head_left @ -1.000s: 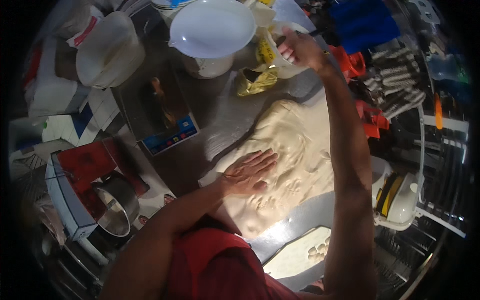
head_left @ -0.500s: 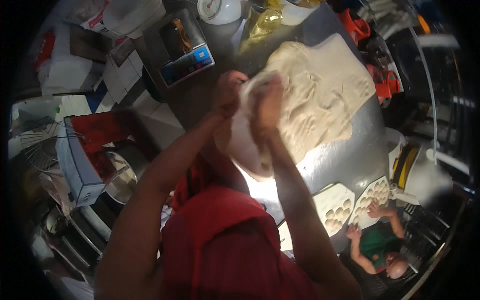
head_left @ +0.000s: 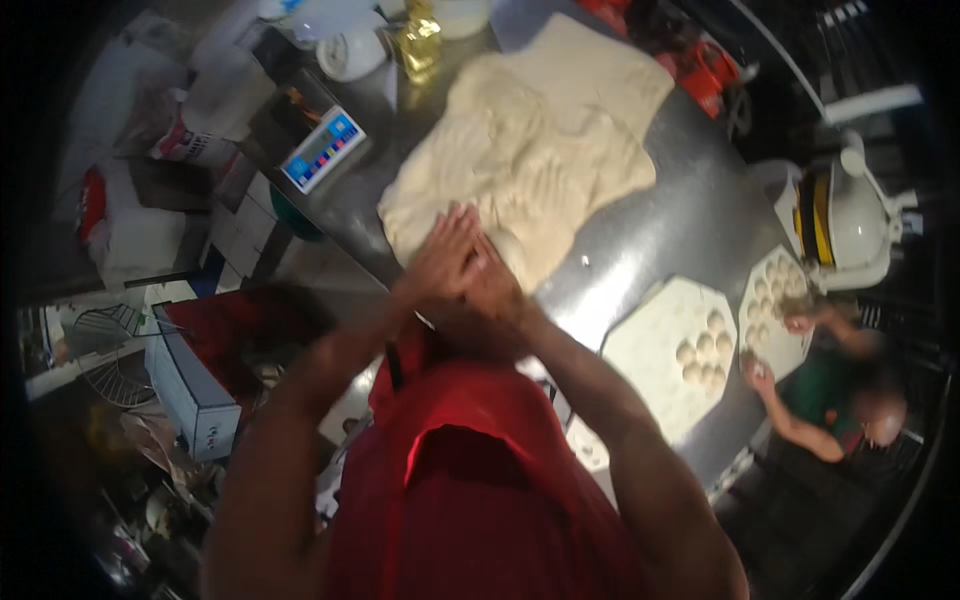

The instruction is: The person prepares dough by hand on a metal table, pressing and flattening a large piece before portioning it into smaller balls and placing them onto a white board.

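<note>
A large, lumpy sheet of pale dough (head_left: 540, 130) lies spread on the steel table (head_left: 590, 250). Both of my hands press on its near edge, close together and touching. My left hand (head_left: 443, 250) has its fingers stretched out on the dough. My right hand (head_left: 492, 280) is just right of it, its fingertips partly hidden and hard to make out. A small rounded fold of dough shows beyond it.
A co-worker (head_left: 820, 400) handles dough balls on an octagonal board (head_left: 775, 330) at the right; another board (head_left: 640, 370) sits nearer me. A scale (head_left: 322, 148), gold packet (head_left: 420, 50) and containers stand at the back. A white machine (head_left: 840, 220) is far right.
My right hand has come down from the containers to join my left. The dough edge that was lifted half a second ago is pressed down. The view has shifted, showing the co-worker.
</note>
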The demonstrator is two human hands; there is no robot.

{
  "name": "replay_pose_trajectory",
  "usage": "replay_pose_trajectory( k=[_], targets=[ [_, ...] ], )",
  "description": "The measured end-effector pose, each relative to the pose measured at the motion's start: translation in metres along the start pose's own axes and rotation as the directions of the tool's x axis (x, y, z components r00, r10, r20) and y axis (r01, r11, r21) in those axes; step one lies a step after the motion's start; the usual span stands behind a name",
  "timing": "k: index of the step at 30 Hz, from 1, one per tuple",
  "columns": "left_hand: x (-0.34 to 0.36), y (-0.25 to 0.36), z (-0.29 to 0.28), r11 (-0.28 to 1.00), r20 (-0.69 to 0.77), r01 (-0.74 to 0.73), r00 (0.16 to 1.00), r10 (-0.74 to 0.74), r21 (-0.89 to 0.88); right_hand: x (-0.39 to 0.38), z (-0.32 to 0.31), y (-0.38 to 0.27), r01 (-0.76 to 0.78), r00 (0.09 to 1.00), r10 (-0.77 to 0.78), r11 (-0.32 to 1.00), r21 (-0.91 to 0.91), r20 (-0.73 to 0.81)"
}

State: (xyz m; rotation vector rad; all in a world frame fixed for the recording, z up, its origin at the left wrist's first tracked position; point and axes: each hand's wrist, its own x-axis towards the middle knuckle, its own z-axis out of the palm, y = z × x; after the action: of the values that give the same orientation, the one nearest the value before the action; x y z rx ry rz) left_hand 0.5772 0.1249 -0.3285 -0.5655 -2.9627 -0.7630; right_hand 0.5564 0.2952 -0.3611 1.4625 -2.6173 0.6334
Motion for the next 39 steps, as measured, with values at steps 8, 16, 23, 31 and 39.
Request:
replay_pose_trajectory(
  k=[8,16,23,31,39],
  targets=[
    [0.007,0.038,0.005,0.999,0.111,-0.053,0.992,0.054,-0.004,-0.041,-0.049,-0.007,-0.275,0.93,0.268,0.961,-0.005,0.252],
    [-0.007,0.008,-0.012,0.99,0.154,-0.097,0.985,0.081,0.104,-0.037,-0.059,-0.033,-0.279,0.93,0.284,0.959,-0.055,0.233],
    [0.069,0.006,-0.073,0.975,0.209,0.187,0.965,-0.159,-0.122,0.004,-0.092,0.005,-0.393,0.878,0.289,0.891,0.229,0.381],
    [0.046,-0.002,-0.005,0.997,-0.169,0.07,0.983,-0.072,-0.015,-0.014,-0.036,-0.01,-0.392,0.92,0.385,0.906,0.159,0.074],
    [0.101,-0.039,-0.005,0.983,-0.026,0.092,0.996,-0.089,0.159,0.031,-0.03,0.029,-0.474,0.88,0.459,0.863,0.176,0.122]
  ],
)
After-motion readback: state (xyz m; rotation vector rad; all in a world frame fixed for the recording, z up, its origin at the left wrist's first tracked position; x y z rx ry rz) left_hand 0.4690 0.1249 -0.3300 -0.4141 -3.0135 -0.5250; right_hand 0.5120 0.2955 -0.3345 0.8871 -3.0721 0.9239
